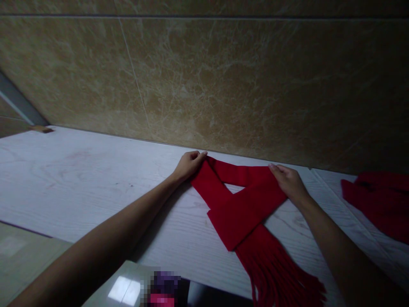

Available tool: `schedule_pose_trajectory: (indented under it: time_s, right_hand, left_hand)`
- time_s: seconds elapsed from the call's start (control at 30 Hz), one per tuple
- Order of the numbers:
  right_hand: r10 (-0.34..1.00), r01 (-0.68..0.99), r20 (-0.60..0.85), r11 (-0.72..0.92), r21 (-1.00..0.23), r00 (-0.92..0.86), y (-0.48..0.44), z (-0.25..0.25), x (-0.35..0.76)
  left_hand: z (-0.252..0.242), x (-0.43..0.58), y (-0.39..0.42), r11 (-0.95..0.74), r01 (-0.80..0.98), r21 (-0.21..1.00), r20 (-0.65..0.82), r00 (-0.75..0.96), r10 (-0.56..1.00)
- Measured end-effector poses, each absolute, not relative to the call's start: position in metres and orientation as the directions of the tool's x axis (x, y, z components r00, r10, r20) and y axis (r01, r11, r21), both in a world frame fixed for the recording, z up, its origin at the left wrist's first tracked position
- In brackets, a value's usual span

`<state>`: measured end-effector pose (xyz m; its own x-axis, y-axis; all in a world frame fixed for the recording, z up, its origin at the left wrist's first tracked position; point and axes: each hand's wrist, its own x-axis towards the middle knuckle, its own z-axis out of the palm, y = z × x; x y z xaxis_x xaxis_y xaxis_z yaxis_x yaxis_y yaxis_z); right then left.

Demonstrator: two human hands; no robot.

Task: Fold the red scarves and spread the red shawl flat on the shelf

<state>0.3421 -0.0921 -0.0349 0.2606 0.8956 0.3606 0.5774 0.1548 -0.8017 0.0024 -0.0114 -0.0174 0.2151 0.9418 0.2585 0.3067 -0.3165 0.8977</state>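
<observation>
A red scarf (243,204) lies folded on a white wood-grain table (79,179), its two strips crossing in the middle and a fringed end trailing toward me at the lower right. My left hand (188,164) is closed in a pinch on the far left corner of the scarf, close to the wall. My right hand (289,181) rests on the far right bend of the scarf, fingers curled over the cloth and gripping its edge.
A marbled brown tiled wall (204,85) rises right behind the table. Another heap of red cloth (380,200) lies at the right edge. A glossy object (128,285) sits at the table's near edge by my left forearm.
</observation>
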Motion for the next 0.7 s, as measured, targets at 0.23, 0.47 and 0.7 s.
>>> schedule_pose_trajectory:
  time_s: [0.23,0.47,0.7]
  right_hand:
    - [0.902,0.562,0.351,0.160,-0.812,0.250,-0.093,-0.033,0.342]
    - [0.908,0.559,0.330,0.139,-0.818,0.258,-0.096,-0.027,0.336]
    - [0.787,0.662,0.467,0.100,-0.743,0.404,-0.086,-0.038,0.348]
  left_hand:
    - [-0.019,0.004,-0.011,-0.328,0.302,0.895,0.270,0.218,0.938]
    - [-0.016,-0.003,-0.009,-0.351,0.579,0.736,0.311,0.171,0.935]
    - [0.003,-0.001,-0.021,-0.582,0.534,0.613,0.529,0.270,0.805]
